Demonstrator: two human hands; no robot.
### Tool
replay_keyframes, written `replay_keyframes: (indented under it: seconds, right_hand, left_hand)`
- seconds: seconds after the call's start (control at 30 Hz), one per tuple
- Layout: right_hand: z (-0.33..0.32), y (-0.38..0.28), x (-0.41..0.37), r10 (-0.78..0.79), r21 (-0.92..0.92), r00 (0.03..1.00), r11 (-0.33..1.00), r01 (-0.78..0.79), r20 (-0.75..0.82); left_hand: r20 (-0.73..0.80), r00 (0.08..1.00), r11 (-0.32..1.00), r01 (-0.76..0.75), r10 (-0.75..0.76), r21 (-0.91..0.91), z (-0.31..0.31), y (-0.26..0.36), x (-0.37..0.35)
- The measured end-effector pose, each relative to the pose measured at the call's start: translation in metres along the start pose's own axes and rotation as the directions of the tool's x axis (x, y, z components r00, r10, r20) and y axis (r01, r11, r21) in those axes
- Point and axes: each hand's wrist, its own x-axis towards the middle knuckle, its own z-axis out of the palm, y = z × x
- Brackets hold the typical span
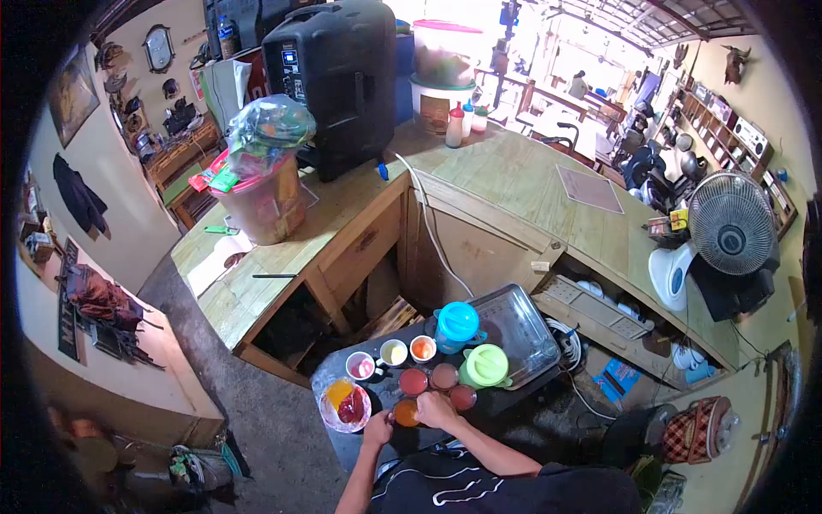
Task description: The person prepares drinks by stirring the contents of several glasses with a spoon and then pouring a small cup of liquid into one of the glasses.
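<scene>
A cup of orange liquid (405, 414) stands on the dark table in front of me. My left hand (378, 427) is closed at its left side, with the fingertips at the cup. Over the cup's right rim, my right hand (437, 411) is closed with the fingers pointing down; what they pinch is hidden. Close by are cups of reddish liquid (413, 382). Behind them is a row of white cups (394, 352) with pink, pale yellow and orange contents. To the left sits a round white bowl (363, 409) holding yellow and red pieces.
A blue lidded pitcher (458, 322), a green lidded pitcher (486, 366) and a metal tray (524, 330) stand at the table's right. Beyond, a wooden counter (505, 188) carries a black speaker (342, 94), a pink bucket (264, 206) and a fan (732, 224). A white cable hangs down the counter.
</scene>
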Motion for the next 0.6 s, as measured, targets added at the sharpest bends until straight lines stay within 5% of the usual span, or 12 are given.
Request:
replay_keyframes:
  seconds: [0.03,0.13,0.23,0.27,0.37,0.5,0.53,0.6]
  right_hand:
    - [0.000,0.003,0.002,-0.034,-0.036,0.998,0.999,0.036,0.049]
    - [0.013,0.013,0.015,-0.062,0.289,0.881,0.953,-0.087,0.470]
    - [0.012,0.006,0.016,-0.033,0.460,0.947,0.879,-0.125,0.321]
    - [0.015,0.006,0.014,0.035,0.521,0.987,0.846,-0.112,0.155]
    - [0.007,-0.001,0.004,0.124,0.102,0.984,0.989,-0.111,-0.131]
    - [0.024,0.016,0.001,-0.135,0.108,0.977,0.987,0.118,0.167]
    - [0.023,0.017,0.000,-0.075,0.316,0.926,0.947,-0.050,0.371]
    - [0.028,0.016,-0.002,-0.055,0.488,0.966,0.869,-0.079,0.253]
  left_hand:
    - [0.007,0.999,0.999,0.035,-0.036,0.023,-0.002,0.006,-0.001]
    - [-0.015,1.000,1.000,0.025,-0.024,0.014,0.003,0.000,-0.003]
    - [-0.053,0.998,0.999,-0.032,0.032,-0.002,0.011,-0.008,-0.004]
    - [-0.067,0.996,0.998,-0.058,0.058,-0.004,0.009,-0.011,-0.002]
    - [-0.023,0.999,0.997,0.030,-0.029,0.073,0.008,-0.007,-0.002]
    - [-0.045,0.999,0.998,0.001,0.001,0.057,0.004,0.003,-0.005]
    - [-0.081,0.996,0.998,-0.036,0.040,0.055,0.007,-0.002,-0.004]
    - [-0.063,0.997,0.997,-0.046,0.050,0.068,0.009,-0.004,-0.006]
